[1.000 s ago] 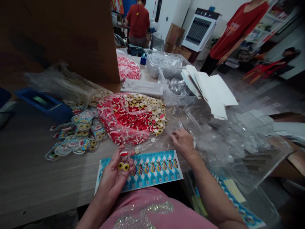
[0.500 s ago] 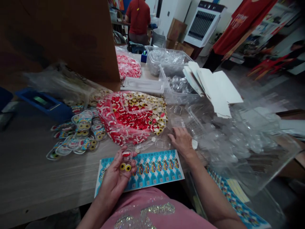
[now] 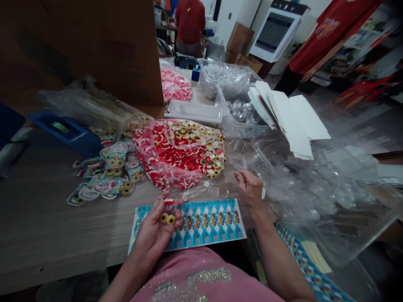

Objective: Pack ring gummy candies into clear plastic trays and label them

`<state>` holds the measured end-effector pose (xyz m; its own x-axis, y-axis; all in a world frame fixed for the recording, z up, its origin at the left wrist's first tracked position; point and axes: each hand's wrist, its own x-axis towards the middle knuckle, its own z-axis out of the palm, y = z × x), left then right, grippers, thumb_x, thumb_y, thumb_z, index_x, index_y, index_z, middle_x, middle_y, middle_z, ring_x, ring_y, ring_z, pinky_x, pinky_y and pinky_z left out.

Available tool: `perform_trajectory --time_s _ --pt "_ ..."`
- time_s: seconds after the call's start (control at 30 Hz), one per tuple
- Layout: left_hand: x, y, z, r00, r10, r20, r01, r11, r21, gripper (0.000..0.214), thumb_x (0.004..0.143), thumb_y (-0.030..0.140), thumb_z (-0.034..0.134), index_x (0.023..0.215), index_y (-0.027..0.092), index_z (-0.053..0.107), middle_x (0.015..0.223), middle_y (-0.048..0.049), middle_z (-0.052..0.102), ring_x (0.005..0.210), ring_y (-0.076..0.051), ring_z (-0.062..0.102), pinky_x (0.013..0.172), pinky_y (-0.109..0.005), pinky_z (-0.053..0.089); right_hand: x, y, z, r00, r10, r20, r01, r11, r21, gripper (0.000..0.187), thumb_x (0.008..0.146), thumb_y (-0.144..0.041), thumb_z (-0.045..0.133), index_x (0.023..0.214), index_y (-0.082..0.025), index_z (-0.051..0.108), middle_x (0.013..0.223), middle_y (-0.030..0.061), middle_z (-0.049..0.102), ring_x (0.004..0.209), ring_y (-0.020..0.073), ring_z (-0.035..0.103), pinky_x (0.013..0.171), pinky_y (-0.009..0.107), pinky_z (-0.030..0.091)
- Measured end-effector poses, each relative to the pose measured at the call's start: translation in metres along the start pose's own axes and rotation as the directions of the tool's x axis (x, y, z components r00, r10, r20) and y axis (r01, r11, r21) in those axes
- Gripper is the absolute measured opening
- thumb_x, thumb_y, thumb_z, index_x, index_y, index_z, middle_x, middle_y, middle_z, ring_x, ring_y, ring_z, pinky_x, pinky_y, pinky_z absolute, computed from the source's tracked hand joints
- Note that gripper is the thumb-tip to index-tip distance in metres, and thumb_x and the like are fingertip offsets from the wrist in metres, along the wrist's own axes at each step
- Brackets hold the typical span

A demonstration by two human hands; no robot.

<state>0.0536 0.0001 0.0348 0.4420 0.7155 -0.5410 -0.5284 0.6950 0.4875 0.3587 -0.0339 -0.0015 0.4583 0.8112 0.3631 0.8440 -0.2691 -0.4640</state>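
Note:
My left hand point(image 3: 154, 226) is closed round a small clear plastic blister case point(image 3: 168, 212), holding two yellow eye-shaped pieces and a red-and-white piece. Beneath it lies a blue printed sticker sheet point(image 3: 208, 224) with repeated cartoon figures. To the right, above the sheet's corner, my right hand point(image 3: 251, 186) has its fingers curled together beside loose clear plastic pieces; whether it holds one is hidden. Beyond both hands sits an open plastic bag point(image 3: 170, 167) of red-and-white pieces and eye-shaped pieces. Filled blister cases point(image 3: 108, 178) are heaped at the left.
A blue device point(image 3: 64, 130) and a tall cardboard box point(image 3: 94, 50) stand at the left. Clear tubs point(image 3: 225, 128) with plastic parts are behind the bag, white card sheets point(image 3: 292, 117) on one. A large clear bin point(image 3: 352, 235) is right. Two people in red shirts are farther off.
My right hand has lifted slightly and moved right, its fingers curling from spread to closed. My left hand keeps the blister case in place. The whole view has shifted slightly.

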Motion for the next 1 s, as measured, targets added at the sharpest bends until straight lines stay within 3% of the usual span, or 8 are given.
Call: perform_trajectory --time_s 0.07,0.17,0.27,0.37,0.53,0.73,0.87,1.0 --pt "0.001 -0.002 0.001 0.999 -0.006 0.036 0.006 1.000 0.006 0.035 0.091 0.020 0.052 0.126 0.024 0.047 0.098 -0.0111 0.068 0.064 -0.017 0.062 0.056 -0.029 0.050 -0.002 -0.008 -0.003 0.993 0.114 0.017 -0.115 0.959 0.260 0.033 0.093 -0.041 0.046 0.075 -0.019 0.062 0.066 0.0030 0.066 0.060 0.0159 0.062 0.059 0.027 0.048" --pt "0.001 -0.004 0.003 0.999 -0.007 0.050 0.007 1.000 0.011 0.036 0.092 0.019 0.050 0.127 0.024 0.046 0.098 -0.0111 0.067 0.064 -0.017 0.062 0.056 -0.029 0.049 -0.004 -0.026 -0.006 0.926 0.295 0.234 -0.373 0.639 0.672 0.030 0.084 -0.048 0.058 0.080 -0.019 0.061 0.062 0.0010 0.066 0.050 0.0148 0.061 0.044 0.023 0.042" --pt "0.000 -0.003 0.003 0.998 -0.006 0.056 0.006 1.000 0.000 0.034 0.092 0.019 0.051 0.125 0.024 0.047 0.097 -0.0109 0.067 0.064 -0.016 0.061 0.056 -0.029 0.049 -0.007 -0.044 -0.009 0.844 0.269 0.464 -0.533 0.328 0.780 0.041 0.075 -0.046 0.068 0.105 -0.019 0.060 0.074 0.0045 0.073 0.054 0.0166 0.064 0.039 0.020 0.035" --pt "-0.003 -0.001 0.002 0.998 0.007 0.058 -0.007 1.000 -0.010 0.034 0.090 0.019 0.054 0.124 0.024 0.048 0.097 -0.0108 0.068 0.063 -0.016 0.061 0.056 -0.028 0.049 -0.014 -0.061 -0.010 0.813 0.152 0.562 -0.582 0.192 0.790 0.056 0.078 -0.048 0.065 0.126 -0.022 0.052 0.093 0.0097 0.075 0.066 0.0182 0.066 0.045 0.022 0.041" --pt "-0.006 -0.001 0.009 0.996 0.012 0.093 -0.010 1.000 -0.018 0.043 0.084 0.018 0.064 0.123 0.025 0.048 0.090 -0.0066 0.068 0.066 -0.016 0.063 0.058 -0.026 0.049 -0.033 -0.096 -0.001 0.790 -0.022 0.613 -0.600 0.179 0.780 0.058 0.091 -0.058 0.040 0.139 -0.024 0.047 0.106 0.0112 0.072 0.076 0.0184 0.063 0.058 0.030 0.049" --pt "0.006 -0.007 0.025 0.983 0.129 0.128 -0.124 0.991 -0.044 0.060 0.072 0.012 0.074 0.123 0.025 0.045 0.085 -0.0016 0.066 0.069 -0.014 0.063 0.059 -0.023 0.047 -0.065 -0.135 0.031 0.800 -0.024 0.599 -0.578 0.235 0.781 0.039 0.089 -0.041 0.057 0.126 -0.029 0.061 0.101 0.0026 0.069 0.065 0.0113 0.058 0.055 0.023 0.049" --pt "0.010 -0.010 0.028 0.981 0.168 0.095 -0.162 0.985 -0.061 0.066 0.064 0.009 0.078 0.120 0.025 0.046 0.083 0.0008 0.065 0.067 -0.013 0.062 0.057 -0.021 0.045 -0.069 -0.143 0.047 0.884 0.043 0.466 -0.452 0.337 0.826 0.034 0.091 -0.036 0.051 0.121 -0.027 0.063 0.100 0.0040 0.068 0.071 0.0149 0.062 0.061 0.028 0.054" --pt "0.011 -0.013 0.026 0.976 0.195 0.097 -0.196 0.981 0.000 0.056 0.062 0.011 0.080 0.108 0.023 0.049 0.074 0.0034 0.062 0.059 -0.012 0.058 0.052 -0.021 0.043 -0.057 -0.142 0.050 0.976 -0.003 0.219 -0.177 0.581 0.795 0.030 0.091 -0.027 0.049 0.115 -0.026 0.066 0.105 0.0056 0.067 0.094 0.0199 0.063 0.085 0.038 0.053"
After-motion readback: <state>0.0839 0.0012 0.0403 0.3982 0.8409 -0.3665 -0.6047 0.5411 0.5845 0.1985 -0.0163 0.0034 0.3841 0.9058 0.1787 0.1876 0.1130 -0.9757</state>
